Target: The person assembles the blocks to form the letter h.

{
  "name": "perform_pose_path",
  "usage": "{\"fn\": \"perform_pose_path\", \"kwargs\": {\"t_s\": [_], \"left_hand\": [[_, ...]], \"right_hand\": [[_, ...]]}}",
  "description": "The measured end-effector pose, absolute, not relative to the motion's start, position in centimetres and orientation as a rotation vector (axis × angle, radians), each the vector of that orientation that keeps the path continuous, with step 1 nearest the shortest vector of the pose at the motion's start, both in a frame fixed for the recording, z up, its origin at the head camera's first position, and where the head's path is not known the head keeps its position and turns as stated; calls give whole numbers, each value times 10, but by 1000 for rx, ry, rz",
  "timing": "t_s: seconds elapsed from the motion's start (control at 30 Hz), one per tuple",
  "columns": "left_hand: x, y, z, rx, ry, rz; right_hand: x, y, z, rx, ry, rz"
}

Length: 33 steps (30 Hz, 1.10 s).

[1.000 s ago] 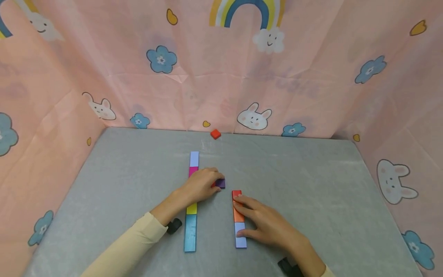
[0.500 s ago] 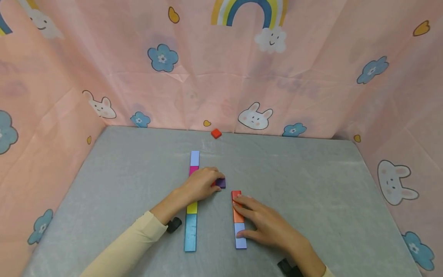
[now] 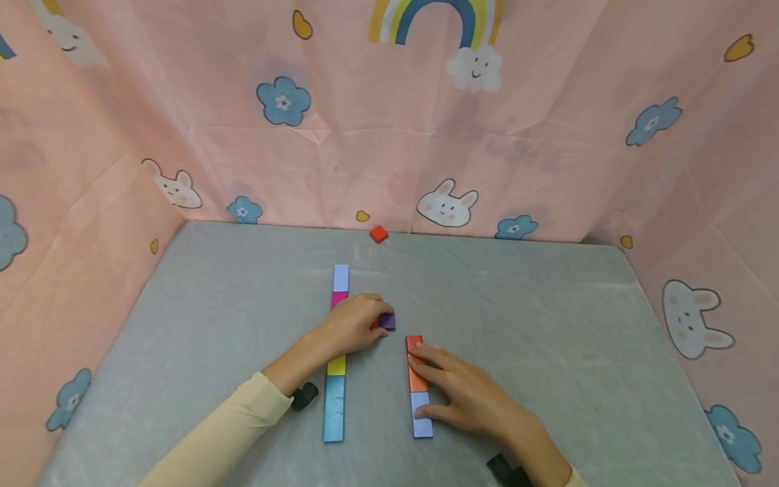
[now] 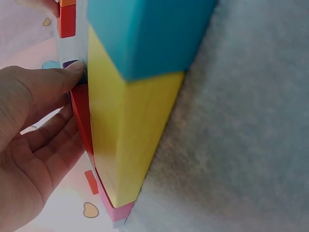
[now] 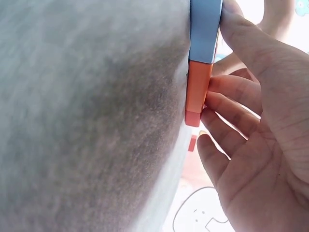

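Over the left row of flat coloured blocks reaches my left hand (image 3: 353, 323), its thumb and index finger pinching a small purple block (image 3: 387, 322). A red block (image 4: 83, 113) joins the purple one to the row, partly hidden by the hand. That row also shows a periwinkle block (image 3: 341, 277), a magenta block (image 3: 339, 299), a yellow block (image 3: 337, 366) and a long blue block (image 3: 334, 409). My right hand (image 3: 471, 392) rests its extended fingers along a shorter row: a red block (image 3: 414, 341), an orange block (image 3: 418, 382) and a periwinkle block (image 3: 422, 426), thumb on the last.
A lone red-orange block (image 3: 379, 234) lies at the back edge of the grey table (image 3: 548, 304). Pink printed cloth (image 3: 365, 149) hangs behind and at both sides. Dark wrist-camera mounts sit below both wrists.
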<state>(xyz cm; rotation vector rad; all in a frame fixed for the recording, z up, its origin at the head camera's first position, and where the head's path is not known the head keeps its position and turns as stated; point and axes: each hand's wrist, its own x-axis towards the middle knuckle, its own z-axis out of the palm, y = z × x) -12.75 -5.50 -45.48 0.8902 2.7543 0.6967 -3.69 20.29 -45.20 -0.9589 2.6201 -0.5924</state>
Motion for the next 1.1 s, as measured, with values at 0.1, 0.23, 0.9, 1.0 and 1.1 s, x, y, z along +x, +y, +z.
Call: {"fn": "perform_pose_path", "kwargs": {"t_s": [0.1,0.23,0.9,1.0,1.1], "left_hand": [[-128,-54,-455,887,2753,695],[-127,-54,-453,879,2735,697],[-166,-69,-426,736,2852,683],[-173,-68,-426,731,2864,680],[-181,-65,-425,712,2863,688]], "right_hand": [[-37,204,-452,-951,2621,-591],[-38,204,-452,-951,2622,-590],[-40,205,-451,-934,2637,-564],[-39,205,-452,-960,2638,-569],[-38,205,-453,-967,2630,-577]]}}
